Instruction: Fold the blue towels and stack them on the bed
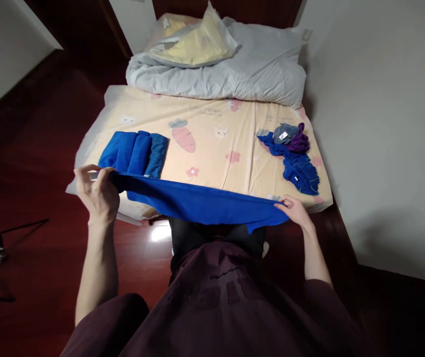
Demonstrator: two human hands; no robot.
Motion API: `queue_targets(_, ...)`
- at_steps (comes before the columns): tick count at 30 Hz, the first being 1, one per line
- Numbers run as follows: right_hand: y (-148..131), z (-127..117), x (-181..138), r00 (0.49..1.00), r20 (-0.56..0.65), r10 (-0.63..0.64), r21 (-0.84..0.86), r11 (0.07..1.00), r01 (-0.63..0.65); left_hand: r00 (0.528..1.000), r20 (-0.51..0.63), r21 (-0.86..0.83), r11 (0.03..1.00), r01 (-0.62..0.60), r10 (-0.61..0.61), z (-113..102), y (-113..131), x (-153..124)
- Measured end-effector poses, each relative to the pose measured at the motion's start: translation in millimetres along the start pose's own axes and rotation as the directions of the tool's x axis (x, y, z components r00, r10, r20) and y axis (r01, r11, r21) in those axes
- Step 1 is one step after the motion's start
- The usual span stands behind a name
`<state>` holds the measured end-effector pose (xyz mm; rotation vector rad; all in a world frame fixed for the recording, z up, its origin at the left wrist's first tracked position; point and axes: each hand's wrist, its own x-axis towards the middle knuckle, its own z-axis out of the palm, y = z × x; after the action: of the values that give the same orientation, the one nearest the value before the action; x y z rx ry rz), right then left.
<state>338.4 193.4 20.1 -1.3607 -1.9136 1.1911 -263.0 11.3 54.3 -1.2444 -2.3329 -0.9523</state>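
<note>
I hold a blue towel (201, 202) stretched out flat above the near edge of the bed (215, 144). My left hand (98, 191) pinches its left end, fingers closed on the cloth. Its right end is pinched by my right hand (296, 210). Three folded blue towels (136, 153) lie side by side on the sheet just beyond my left hand. A loose heap of blue, grey and purple cloths (294, 153) sits on the bed's right side, beyond my right hand.
A grey duvet (242, 74) and a yellow pillow (193, 42) are piled at the head of the bed. A white wall (383, 124) runs along the right. Dark red wooden floor (30, 173) lies to the left, with a black stand (0, 248).
</note>
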Motion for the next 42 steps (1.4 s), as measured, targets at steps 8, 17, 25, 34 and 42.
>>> queue_targets(8, -26.7, -79.7, 27.0, 0.924, -0.265, -0.275, -0.272, 0.941, 0.202, 0.961, 0.058, -0.04, 0.963, -0.268, 0.27, -12.0, 4.3, 33.6)
queue_targets(17, -28.3, -116.4, 2.3, 0.867, -0.36, -0.345, -0.511, 0.851, 0.126, 0.861, -0.013, -0.042, 0.86, -0.509, 0.509, -17.7, -15.5, 18.6)
queue_targets(25, -30.5, -125.6, -8.9, 0.886, -0.417, -0.201, -0.368, 0.929, 0.038, 0.757, 0.289, -0.272, 0.809, -0.522, 0.586, -23.8, 2.3, 14.3)
queue_targets(34, -37.3, -133.8, 21.1, 0.935, -0.356, 0.015, -0.183, 0.979, -0.085, 0.737, 0.517, -0.041, 0.873, -0.487, 0.435, 1.4, -10.7, 38.0)
queue_targets(42, -44.5, -129.9, 119.8, 0.884, -0.462, -0.064, -0.242, 0.969, -0.057, 0.864, 0.391, 0.032, 0.933, -0.358, 0.318, 70.2, 41.6, 119.7)
